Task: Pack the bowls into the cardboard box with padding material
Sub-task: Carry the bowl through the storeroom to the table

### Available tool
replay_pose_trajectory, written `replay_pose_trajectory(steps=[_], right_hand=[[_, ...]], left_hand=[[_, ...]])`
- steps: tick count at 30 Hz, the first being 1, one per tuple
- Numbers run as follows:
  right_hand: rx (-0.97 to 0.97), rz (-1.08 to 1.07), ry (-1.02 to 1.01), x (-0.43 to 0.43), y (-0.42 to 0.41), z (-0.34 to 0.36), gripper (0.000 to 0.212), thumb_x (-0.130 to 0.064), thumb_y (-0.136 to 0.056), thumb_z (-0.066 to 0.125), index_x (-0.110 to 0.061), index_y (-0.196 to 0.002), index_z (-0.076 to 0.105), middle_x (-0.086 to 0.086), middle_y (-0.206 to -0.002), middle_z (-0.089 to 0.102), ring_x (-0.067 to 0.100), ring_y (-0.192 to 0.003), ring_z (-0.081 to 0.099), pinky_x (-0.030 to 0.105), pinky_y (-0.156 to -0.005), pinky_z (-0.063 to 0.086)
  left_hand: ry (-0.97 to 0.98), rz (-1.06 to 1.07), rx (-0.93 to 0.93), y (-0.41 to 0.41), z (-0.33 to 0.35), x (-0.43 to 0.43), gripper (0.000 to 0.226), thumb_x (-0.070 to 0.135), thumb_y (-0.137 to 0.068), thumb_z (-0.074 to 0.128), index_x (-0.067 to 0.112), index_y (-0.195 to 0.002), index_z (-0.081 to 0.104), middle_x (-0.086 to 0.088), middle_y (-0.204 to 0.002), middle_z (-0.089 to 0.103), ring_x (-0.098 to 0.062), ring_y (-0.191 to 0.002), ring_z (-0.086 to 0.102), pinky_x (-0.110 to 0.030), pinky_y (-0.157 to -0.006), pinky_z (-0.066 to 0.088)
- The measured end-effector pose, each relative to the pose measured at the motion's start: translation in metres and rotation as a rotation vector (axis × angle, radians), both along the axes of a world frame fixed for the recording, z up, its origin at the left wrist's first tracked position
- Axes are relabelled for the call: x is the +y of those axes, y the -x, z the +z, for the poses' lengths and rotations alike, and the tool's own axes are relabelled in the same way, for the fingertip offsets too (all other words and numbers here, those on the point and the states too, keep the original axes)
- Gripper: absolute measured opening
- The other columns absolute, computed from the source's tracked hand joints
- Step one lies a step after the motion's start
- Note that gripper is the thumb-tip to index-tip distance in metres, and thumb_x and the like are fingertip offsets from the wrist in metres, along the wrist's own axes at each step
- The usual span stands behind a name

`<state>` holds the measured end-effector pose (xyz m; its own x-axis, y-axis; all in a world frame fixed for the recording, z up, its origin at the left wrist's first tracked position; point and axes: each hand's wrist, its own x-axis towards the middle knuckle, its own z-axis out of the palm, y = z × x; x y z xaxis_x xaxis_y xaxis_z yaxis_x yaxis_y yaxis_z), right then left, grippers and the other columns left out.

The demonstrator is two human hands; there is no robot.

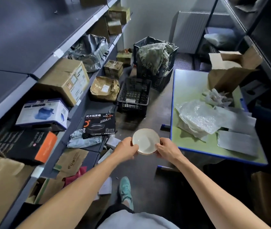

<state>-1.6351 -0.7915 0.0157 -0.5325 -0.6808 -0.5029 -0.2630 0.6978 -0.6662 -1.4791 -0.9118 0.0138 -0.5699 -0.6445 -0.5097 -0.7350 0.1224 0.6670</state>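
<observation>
I hold a shallow cream bowl (145, 140) with a brown rim in the air above the dark floor, just left of the green table's near corner. My left hand (126, 149) grips its left rim and my right hand (166, 150) grips its right rim. On the green table (191, 90) lies a pile of bubble wrap sheets (199, 119), with grey foam sheets (238, 142) beside it. An open cardboard box (229, 71) stands at the table's far right corner.
Shelves on the left hold cartons (65, 80), a black pan box (99, 125) and wrapped parcels. Two black plastic crates (134, 95) stand on the floor ahead, the farther one holding green sacking (154, 57). My foot in a teal shoe (125, 190) is below.
</observation>
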Motion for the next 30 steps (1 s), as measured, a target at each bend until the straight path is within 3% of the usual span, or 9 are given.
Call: replay_pose_trajectory(steps=[4, 8, 12, 16, 21, 30], right_hand=[[-0.005, -0.068, -0.015, -0.054, 0.018, 0.000, 0.019, -0.019, -0.084, 0.045, -0.019, -0.088, 0.063, -0.001, -0.070, 0.072, 0.015, -0.061, 0.072, 0.037, -0.070, 0.062], [-0.011, -0.101, -0.024, -0.095, 0.031, 0.003, 0.023, -0.020, -0.084, 0.045, -0.019, -0.093, 0.066, -0.005, -0.073, 0.073, 0.013, -0.068, 0.072, 0.032, -0.065, 0.060], [-0.038, -0.114, -0.018, -0.129, 0.041, -0.001, 0.026, -0.018, -0.083, 0.045, -0.016, -0.096, 0.067, -0.004, -0.072, 0.073, 0.010, -0.060, 0.069, 0.031, -0.068, 0.058], [-0.054, -0.112, -0.009, -0.165, 0.059, -0.007, 0.026, -0.017, -0.082, 0.047, -0.014, -0.097, 0.068, 0.001, -0.074, 0.076, 0.016, -0.068, 0.074, 0.039, -0.075, 0.062], [-0.077, -0.089, -0.022, -0.209, 0.091, -0.016, 0.019, -0.015, -0.081, 0.047, -0.017, -0.088, 0.065, 0.002, -0.072, 0.076, 0.019, -0.067, 0.074, 0.041, -0.077, 0.062], [-0.102, -0.091, -0.009, -0.287, 0.201, -0.023, 0.027, -0.017, -0.081, 0.044, -0.014, -0.096, 0.066, 0.002, -0.075, 0.075, 0.016, -0.065, 0.073, 0.037, -0.073, 0.061]], left_hand=[[-0.005, -0.057, -0.004, 0.028, 0.000, -0.065, 0.010, 0.026, -0.086, 0.050, 0.018, -0.093, 0.053, 0.005, -0.073, 0.070, -0.021, -0.067, 0.073, -0.037, -0.071, 0.059], [-0.001, -0.113, -0.003, 0.049, 0.001, -0.114, 0.013, 0.023, -0.088, 0.050, 0.014, -0.095, 0.055, 0.001, -0.081, 0.071, -0.018, -0.063, 0.069, -0.029, -0.060, 0.054], [-0.010, -0.131, -0.015, 0.060, -0.001, -0.151, 0.019, 0.025, -0.087, 0.051, 0.011, -0.099, 0.056, 0.001, -0.079, 0.073, -0.022, -0.070, 0.073, -0.035, -0.070, 0.059], [-0.017, -0.118, -0.023, 0.073, -0.008, -0.187, 0.019, 0.028, -0.085, 0.051, 0.016, -0.098, 0.056, 0.005, -0.077, 0.073, -0.019, -0.070, 0.073, -0.039, -0.075, 0.061], [-0.051, -0.110, -0.054, 0.102, -0.018, -0.227, 0.019, 0.030, -0.084, 0.051, 0.018, -0.097, 0.055, 0.003, -0.081, 0.072, -0.018, -0.068, 0.073, -0.040, -0.073, 0.061], [-0.038, -0.134, -0.093, 0.213, -0.018, -0.307, 0.018, 0.032, -0.083, 0.050, 0.022, -0.098, 0.054, 0.002, -0.081, 0.074, -0.016, -0.062, 0.070, -0.040, -0.072, 0.061]])
